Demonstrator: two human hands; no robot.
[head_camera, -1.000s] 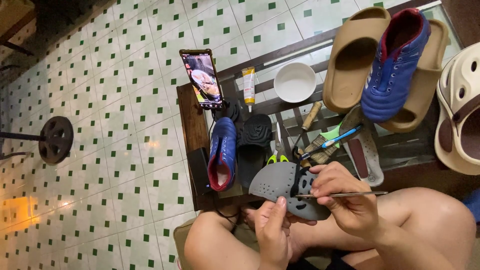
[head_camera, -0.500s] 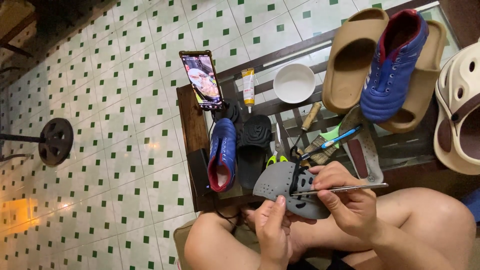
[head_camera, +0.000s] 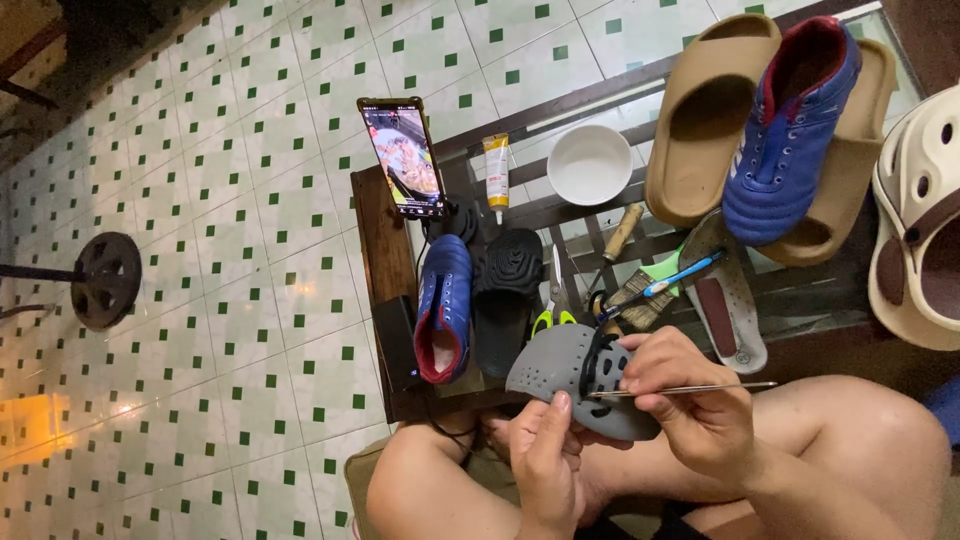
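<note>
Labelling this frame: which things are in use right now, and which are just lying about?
In use:
left hand, gripping the grey clog
right hand, holding the thin metal tool

Lying about:
phone
glue tube
white bowl
blue shoe
black sandal
tan slides
scissors

Propped phone (head_camera: 404, 155), glue tube (head_camera: 496, 170), white bowl (head_camera: 590, 164), tan slides (head_camera: 708, 115)

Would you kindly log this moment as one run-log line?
left hand: grips grey perforated clog | right hand: holds thin metal awl against clog | nearby: blue sneaker, black sandal, propped phone
</note>
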